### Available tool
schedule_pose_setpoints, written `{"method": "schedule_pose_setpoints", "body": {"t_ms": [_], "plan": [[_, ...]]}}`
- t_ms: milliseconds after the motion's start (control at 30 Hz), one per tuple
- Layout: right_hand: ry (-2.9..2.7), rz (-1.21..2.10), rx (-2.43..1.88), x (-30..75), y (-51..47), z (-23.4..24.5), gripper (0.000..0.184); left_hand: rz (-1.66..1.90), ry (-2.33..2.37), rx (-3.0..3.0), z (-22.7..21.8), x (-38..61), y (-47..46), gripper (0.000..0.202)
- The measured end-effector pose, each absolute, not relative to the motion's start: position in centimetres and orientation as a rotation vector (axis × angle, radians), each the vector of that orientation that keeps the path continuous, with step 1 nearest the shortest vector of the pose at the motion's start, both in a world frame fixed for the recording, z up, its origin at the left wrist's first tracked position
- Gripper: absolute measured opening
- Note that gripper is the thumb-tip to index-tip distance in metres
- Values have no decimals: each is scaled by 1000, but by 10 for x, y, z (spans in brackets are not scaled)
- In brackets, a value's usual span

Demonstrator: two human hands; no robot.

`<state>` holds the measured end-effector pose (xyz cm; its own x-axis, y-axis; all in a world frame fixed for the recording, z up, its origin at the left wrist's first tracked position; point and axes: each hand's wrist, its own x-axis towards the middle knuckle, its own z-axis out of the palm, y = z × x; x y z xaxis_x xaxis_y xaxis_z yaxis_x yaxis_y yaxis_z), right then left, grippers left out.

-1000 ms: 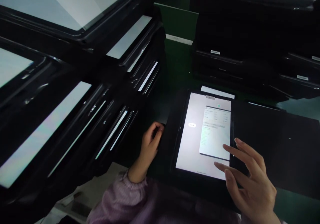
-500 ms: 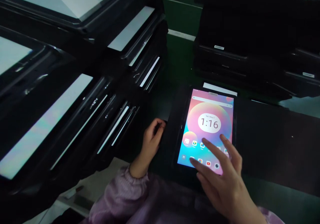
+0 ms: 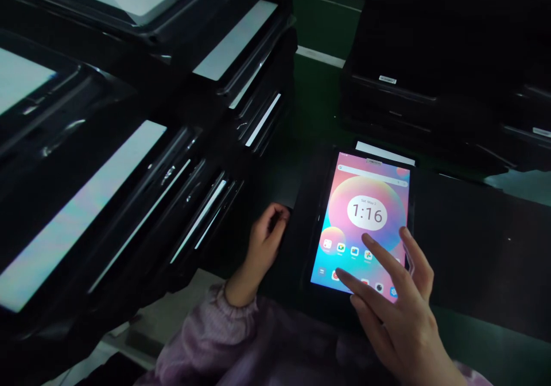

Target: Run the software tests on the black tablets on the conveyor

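Observation:
A tablet (image 3: 344, 219) lies lit on a dark surface, showing a clock that reads 1:16 and rows of app icons. A small label sits at its top edge. My right hand (image 3: 407, 311) is over the tablet's lower right part, fingers spread and holding nothing. Its index fingertip is over the bottom row of icons; I cannot tell whether it touches the glass. To the left of the tablet, my left hand (image 3: 267, 234) is curled closed by the edge of the dark surface. What its fingers hold, if anything, is hidden.
Stacks of black trays (image 3: 181, 139) holding lit pale screens rise close on the left. More dark trays (image 3: 391, 96) with small white labels stand at the back right. A pale strip (image 3: 385, 152) shows just behind the tablet. Dark board (image 3: 482, 248) extends to the right.
The view has shifted a little, so the tablet appears further right. My right hand has moved slightly right over the screen, uncovering more icons. My left hand stays curled.

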<state>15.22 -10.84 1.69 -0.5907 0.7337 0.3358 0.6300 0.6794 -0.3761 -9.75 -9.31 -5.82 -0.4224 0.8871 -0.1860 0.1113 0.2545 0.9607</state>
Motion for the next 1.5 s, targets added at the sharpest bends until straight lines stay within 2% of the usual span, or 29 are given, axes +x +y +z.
{"method": "schedule_pose_setpoints", "body": {"t_ms": [300, 433, 633, 900, 1500], "plan": [[-2373, 327, -1018, 142, -108, 18, 23, 1232, 1749, 907, -57, -96, -93, 22], [-2301, 187, -1055, 157, -97, 14, 21, 1231, 1749, 913, -56, -97, -94, 21], [-2078, -24, -1358, 179, -78, 3, 24, 1227, 1740, 939, -55, -97, -96, 18], [-2132, -10, -1361, 172, -65, -6, 29, 1203, 1753, 967, -56, -100, -94, 19], [-2082, -50, -1382, 174, -55, -11, 27, 1179, 1761, 993, -56, -100, -95, 14]]}}
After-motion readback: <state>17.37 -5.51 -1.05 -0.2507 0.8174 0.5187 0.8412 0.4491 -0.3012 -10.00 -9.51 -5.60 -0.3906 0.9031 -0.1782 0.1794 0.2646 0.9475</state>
